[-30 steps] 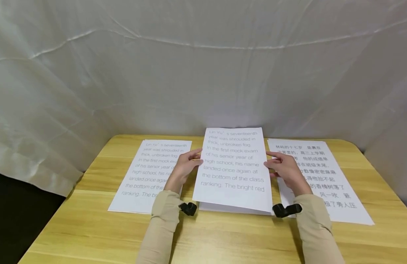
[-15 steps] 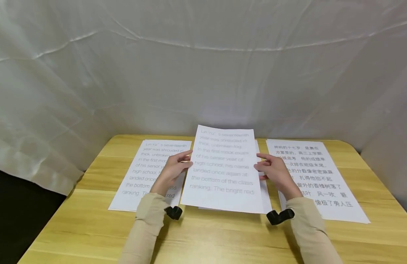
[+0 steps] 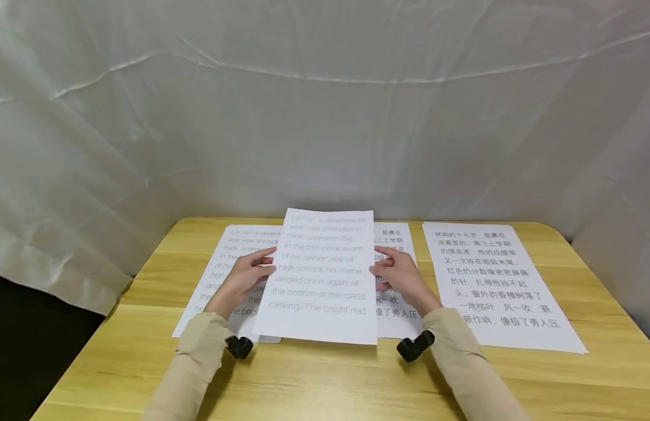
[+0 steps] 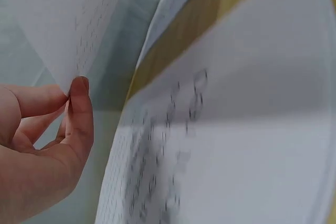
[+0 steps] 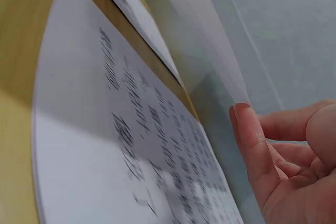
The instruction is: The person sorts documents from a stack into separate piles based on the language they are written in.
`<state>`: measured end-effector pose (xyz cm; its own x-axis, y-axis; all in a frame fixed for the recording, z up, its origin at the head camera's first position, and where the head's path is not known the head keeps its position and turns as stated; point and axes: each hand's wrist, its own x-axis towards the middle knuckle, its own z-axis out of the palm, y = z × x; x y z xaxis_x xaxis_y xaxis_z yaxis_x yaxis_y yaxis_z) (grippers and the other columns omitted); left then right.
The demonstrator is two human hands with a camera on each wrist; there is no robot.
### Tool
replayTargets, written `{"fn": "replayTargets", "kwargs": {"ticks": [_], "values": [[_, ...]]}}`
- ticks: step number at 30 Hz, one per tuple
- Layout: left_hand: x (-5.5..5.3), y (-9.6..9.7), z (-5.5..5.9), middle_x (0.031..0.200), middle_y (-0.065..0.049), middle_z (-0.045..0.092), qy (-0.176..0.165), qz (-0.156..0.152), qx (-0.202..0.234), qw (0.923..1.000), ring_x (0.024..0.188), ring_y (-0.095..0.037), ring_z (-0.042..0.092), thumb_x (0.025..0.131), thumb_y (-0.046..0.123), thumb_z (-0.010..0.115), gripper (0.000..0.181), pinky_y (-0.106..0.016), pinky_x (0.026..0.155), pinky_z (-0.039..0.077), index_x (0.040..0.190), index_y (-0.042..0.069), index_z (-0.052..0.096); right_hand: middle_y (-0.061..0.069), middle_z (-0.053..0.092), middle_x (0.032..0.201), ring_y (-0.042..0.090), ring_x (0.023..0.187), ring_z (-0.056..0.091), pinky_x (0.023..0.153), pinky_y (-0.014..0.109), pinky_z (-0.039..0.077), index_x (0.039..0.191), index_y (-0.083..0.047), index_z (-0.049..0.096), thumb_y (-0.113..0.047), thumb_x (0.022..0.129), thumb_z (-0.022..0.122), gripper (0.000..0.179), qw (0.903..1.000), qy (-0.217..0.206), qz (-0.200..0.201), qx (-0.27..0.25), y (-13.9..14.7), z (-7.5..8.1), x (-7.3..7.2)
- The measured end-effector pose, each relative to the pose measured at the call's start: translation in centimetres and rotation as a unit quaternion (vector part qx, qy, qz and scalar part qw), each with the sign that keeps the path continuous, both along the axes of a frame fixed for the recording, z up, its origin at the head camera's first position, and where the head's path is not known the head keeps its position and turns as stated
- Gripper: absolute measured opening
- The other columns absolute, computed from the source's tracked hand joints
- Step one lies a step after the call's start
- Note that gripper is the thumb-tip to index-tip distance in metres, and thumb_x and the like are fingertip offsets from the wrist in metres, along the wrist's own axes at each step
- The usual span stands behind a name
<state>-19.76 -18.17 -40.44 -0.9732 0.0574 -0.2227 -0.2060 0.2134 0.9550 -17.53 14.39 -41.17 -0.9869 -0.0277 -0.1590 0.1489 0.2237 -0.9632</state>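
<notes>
A white sheet of paper point(image 3: 322, 275) printed with English text is held up over the table between both hands. My left hand point(image 3: 246, 280) pinches its left edge between thumb and fingers; the left wrist view shows the fingertips point(image 4: 80, 90) meeting on the paper's edge. On the other side my right hand point(image 3: 403, 278) pinches the right edge, thumb against fingers. Beneath and behind the raised sheet lies a middle sheet with Chinese text point(image 3: 395, 324), partly hidden. A left stack with English text point(image 3: 198, 316) is partly covered by the held sheet and my left hand.
On the right of the wooden table point(image 3: 314, 386) lies another stack of sheets with Chinese text point(image 3: 514, 333). A pale cloth curtain point(image 3: 325, 134) hangs behind the table and down both sides. Small black devices sit at both wrists.
Both hands have carried the English sheet leftward and off the middle stack, uncovering Chinese text there. The held sheet now overlaps the left stack in the head view.
</notes>
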Motion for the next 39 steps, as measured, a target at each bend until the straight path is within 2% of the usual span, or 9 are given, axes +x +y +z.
{"fn": "replayTargets", "kwargs": {"ticks": [3,12,17,24,33,39], "values": [[0.2,-1.2,0.1,0.125,-0.016,0.047,-0.005,-0.002,-0.001,1.0,0.107,-0.021,0.051,0.093,-0.003,0.058,0.054,-0.031,0.095,0.046,0.144,0.007,0.045,0.02,0.056,0.108,0.02,0.076,0.062,0.062,0.034,0.058,0.145,-0.004,0.043,0.002,0.088,0.065,0.061,1.0,-0.002,0.002,-0.005,-1.2,-0.2,-0.3],[0.9,-5.7,0.4,0.123,-0.015,0.045,-0.003,-0.001,-0.013,0.9999,0.1,-0.016,0.049,0.094,-0.002,0.057,0.056,-0.02,0.082,0.048,0.147,0.002,0.039,0.016,0.058,0.102,0.019,0.072,0.061,0.059,0.032,0.057,0.143,-0.006,0.047,0.003,0.086,0.067,0.061,0.9998,0.0,0.004,-0.017,-5.7,-0.6,-0.9],[1.3,-7.9,1.4,0.131,-0.021,0.04,0.005,-0.022,-0.047,0.9986,0.101,-0.016,0.051,0.096,-0.001,0.055,0.057,-0.019,0.083,0.048,0.149,0.001,0.033,0.015,0.06,0.101,0.017,0.072,0.063,0.057,0.03,0.057,0.143,-0.004,0.046,0.004,0.085,0.067,0.062,0.9991,0.008,0.006,-0.041,-8.3,-1.1,-1.2],[1.0,-10.4,2.4,0.136,-0.026,0.037,0.003,-0.032,-0.096,0.9948,0.1,-0.018,0.053,0.097,0.003,0.055,0.059,-0.021,0.081,0.049,0.15,-0.001,0.029,0.015,0.058,0.1,0.019,0.067,0.061,0.057,0.03,0.057,0.143,0.0,0.043,0.006,0.085,0.065,0.062,0.998,0.012,0.029,-0.054,-11.1,-0.9,-1.6],[0.4,-13.2,2.5,0.129,-0.026,0.043,0.012,-0.049,-0.124,0.9911,0.085,-0.014,0.056,0.097,0.001,0.052,0.056,-0.025,0.07,0.051,0.148,-0.005,0.03,0.016,0.059,0.103,0.021,0.058,0.064,0.056,0.03,0.057,0.143,0.003,0.041,0.006,0.086,0.065,0.062,0.9961,0.026,0.082,-0.018,-14.2,-1.4,-1.8],[0.0,-14.4,2.3,0.123,-0.02,0.049,-0.001,-0.034,-0.135,0.9903,0.082,-0.011,0.056,0.097,0.003,0.054,0.057,-0.024,0.068,0.049,0.148,-0.006,0.03,0.013,0.06,0.097,0.019,0.059,0.063,0.056,0.031,0.057,0.143,0.004,0.042,0.006,0.085,0.066,0.063,0.9959,0.029,0.081,-0.027,-15.5,-1.3,-2.0]]}}
